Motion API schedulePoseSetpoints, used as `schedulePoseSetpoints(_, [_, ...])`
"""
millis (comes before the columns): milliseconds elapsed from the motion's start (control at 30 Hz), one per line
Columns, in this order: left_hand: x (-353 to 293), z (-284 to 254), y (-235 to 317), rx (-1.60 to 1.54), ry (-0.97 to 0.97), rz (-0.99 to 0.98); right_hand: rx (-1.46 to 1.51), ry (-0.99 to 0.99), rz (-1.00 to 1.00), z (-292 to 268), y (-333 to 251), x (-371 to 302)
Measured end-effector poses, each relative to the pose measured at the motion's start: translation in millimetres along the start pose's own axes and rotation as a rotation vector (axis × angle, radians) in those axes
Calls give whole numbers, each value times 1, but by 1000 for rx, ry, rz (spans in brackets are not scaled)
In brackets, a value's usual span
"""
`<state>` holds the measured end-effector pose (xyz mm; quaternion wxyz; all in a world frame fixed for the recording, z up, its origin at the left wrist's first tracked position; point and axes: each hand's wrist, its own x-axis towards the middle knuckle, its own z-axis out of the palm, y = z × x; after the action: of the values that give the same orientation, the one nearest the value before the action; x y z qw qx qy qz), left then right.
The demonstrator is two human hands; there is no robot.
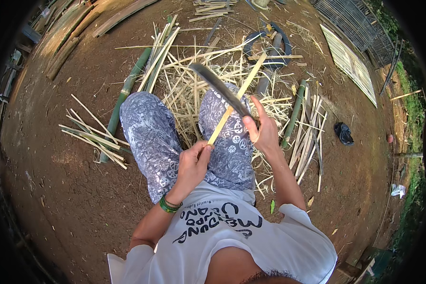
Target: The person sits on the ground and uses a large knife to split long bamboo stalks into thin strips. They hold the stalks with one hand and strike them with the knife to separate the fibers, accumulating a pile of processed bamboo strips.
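Note:
My left hand (pixel 192 163) pinches the near end of a pale bamboo strip (pixel 220 127) between thumb and fingers. The strip slants up and away to the right, over my right thigh. My right hand (pixel 266 133) is closed on a machete (pixel 217 85), its index finger stretched out beside the strip; the handle is hidden in the grip. The dark, curved blade lies across the strip and points to the far left. In this view, blade and strip touch or nearly touch where they cross; I cannot tell which.
A heap of bamboo strips and shavings (pixel 184 94) lies beyond my knees. Green bamboo poles (pixel 123 99) rest left and right, with cut strips (pixel 310 137) beside them. A black tire (pixel 285 47), a black plastic bag (pixel 343 134) and a woven panel (pixel 348 61) are on the ground.

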<state>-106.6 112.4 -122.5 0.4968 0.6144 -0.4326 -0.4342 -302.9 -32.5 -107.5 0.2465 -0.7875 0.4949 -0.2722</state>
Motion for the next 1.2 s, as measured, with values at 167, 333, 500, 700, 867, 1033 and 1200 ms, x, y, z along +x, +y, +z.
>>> schedulePoseSetpoints(167, [15,10,3,5,-1,16,-231,-103,-44,4,-26,4])
schedulePoseSetpoints(333, [8,4,3,30,9,32,-315,-155,34,3,-33,2])
schedulePoseSetpoints(500, [-13,-7,-2,90,6,9,-212,-65,23,10,-15,5])
schedulePoseSetpoints(700, [-1,-2,4,47,12,44,-297,-155,-36,4,-31,0])
schedulePoseSetpoints(867, [2,2,2,80,17,60,-274,-128,-35,5,-29,-1])
schedulePoseSetpoints(1033, [-20,-9,2,130,3,1,-144,-70,45,11,-13,6])
schedulePoseSetpoints(1200, [-17,-9,-1,155,6,19,-191,-84,-20,2,-27,1])
